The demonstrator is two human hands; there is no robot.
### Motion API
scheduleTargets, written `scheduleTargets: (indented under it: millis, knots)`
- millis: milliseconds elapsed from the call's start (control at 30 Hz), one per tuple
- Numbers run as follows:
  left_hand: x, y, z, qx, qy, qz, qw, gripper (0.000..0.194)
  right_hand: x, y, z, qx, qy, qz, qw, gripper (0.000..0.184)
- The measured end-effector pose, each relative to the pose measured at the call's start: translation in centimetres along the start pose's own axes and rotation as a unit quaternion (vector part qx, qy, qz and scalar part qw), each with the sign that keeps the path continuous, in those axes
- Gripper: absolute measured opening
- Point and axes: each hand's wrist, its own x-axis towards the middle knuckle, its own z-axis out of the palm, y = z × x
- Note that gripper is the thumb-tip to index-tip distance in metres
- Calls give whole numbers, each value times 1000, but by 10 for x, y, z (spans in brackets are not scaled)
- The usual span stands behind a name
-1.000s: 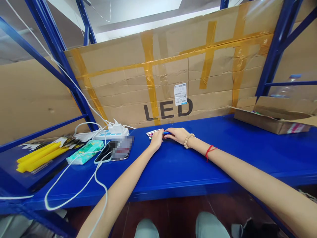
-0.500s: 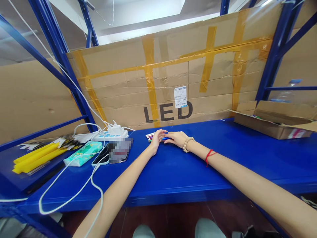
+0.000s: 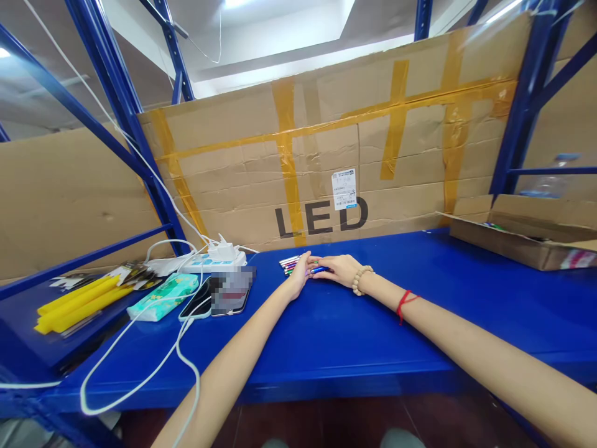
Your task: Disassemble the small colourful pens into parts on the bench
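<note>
On the blue tabletop (image 3: 280,348) lies a bundle of several slim pens (image 3: 290,262) with coloured barrels, near the foot of the cardboard. My left hand (image 3: 301,277) rests on its edge across the pens, fingers stretched out and touching them; the palm side is partly hidden. Opposite it, my right hand (image 3: 344,270), with a bead bracelet at the wrist, pinches a blue pen (image 3: 321,270) between thumb and fingers. The fingertips of both hands nearly meet, and they hide part of the pens between them.
Phones (image 3: 198,300), a tissue pack (image 3: 163,297), a power strip (image 3: 214,262) with looping white cables and yellow sticks (image 3: 84,302) lie left. An open cardboard box (image 3: 508,239) stands right. A large cardboard sheet (image 3: 224,186) backs the table between blue posts.
The camera view has shifted slightly, so everything sits a little lower and further right. Between my hands, the blue pen now shows more clearly at the right fingertips.
</note>
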Motion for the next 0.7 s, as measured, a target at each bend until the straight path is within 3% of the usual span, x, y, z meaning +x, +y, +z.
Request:
scheduleTargets:
  millis: [200, 433, 700]
  knots:
    - [2, -6, -1, -7, 0, 29, 1000, 38, 0, -1, -2, 11, -1, 2, 1000, 37]
    - [1, -6, -1, 19, 55, 64, 996, 35, 0, -4, -6, 19, -26, 17, 999, 38]
    - [9, -8, -9, 28, 26, 53, 998, 40, 1, 0, -4, -21, -38, 22, 999, 35]
